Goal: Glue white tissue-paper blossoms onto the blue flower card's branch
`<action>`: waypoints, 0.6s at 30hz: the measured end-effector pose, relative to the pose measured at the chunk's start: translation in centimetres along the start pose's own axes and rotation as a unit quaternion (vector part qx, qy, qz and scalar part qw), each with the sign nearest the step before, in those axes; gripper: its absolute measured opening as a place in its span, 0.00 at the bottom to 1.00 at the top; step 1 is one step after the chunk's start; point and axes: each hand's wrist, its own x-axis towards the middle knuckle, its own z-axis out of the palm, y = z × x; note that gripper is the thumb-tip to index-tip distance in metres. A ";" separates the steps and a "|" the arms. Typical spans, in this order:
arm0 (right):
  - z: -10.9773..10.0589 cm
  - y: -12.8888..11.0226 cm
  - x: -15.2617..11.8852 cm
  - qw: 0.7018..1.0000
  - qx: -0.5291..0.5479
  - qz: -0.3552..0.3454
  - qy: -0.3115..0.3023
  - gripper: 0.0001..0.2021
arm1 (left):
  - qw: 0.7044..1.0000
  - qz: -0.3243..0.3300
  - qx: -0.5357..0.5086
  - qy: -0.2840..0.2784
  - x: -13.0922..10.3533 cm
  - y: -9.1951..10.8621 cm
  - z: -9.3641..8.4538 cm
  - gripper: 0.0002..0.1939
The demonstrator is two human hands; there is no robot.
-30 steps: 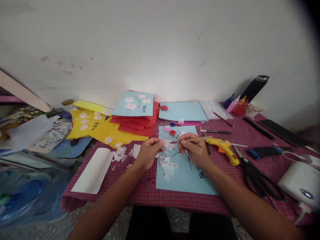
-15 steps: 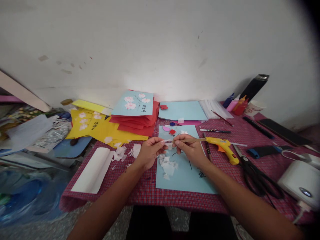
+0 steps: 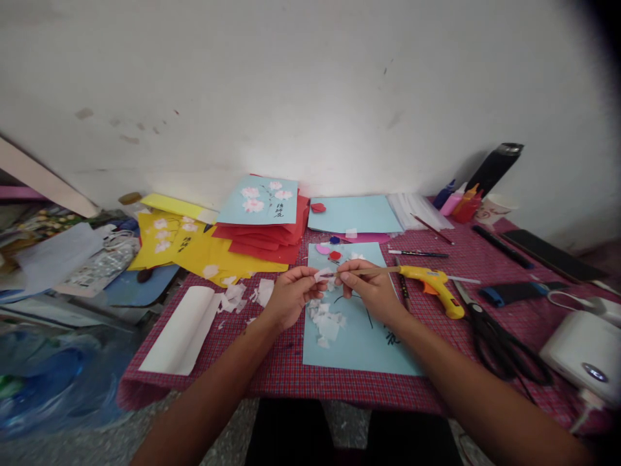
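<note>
My left hand [image 3: 292,294] pinches a small piece of white paper [image 3: 321,276] above the light blue sheet [image 3: 354,353]. My right hand [image 3: 371,290] grips a thin brown stick [image 3: 383,269], whose tip is at the paper piece. Beneath the hands, the blue sheet bears dark brush lines, black characters and a heap of torn white paper [image 3: 327,323]. Pink, red and dark blue blobs lie near its top edge. The stick's far end appears beside the yellow glue gun [image 3: 434,285]; whether they touch, I cannot tell.
Folded white paper [image 3: 182,330] and scraps lie left. Behind are yellow sheets [image 3: 194,249] and a red stack topped by a blossom picture [image 3: 264,200]. To the right are black scissors [image 3: 504,343], a white device [image 3: 582,356], paint bottles [image 3: 468,204] and a black flask [image 3: 495,169].
The paper piece in my left hand now shows wider and more opened out near the stick's tip. Both hands have stayed almost in place.
</note>
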 end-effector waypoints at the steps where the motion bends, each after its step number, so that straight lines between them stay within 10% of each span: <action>1: 0.0 0.0 0.0 1.000 0.002 0.002 -0.002 0.10 | 1.000 0.002 0.003 -0.003 0.0 -0.1 0.0 0.16; 18: 0.4 -0.3 -0.4 0.996 -0.088 -0.016 -0.004 0.16 | 0.996 0.008 0.084 -0.018 -0.5 -0.6 0.2 0.18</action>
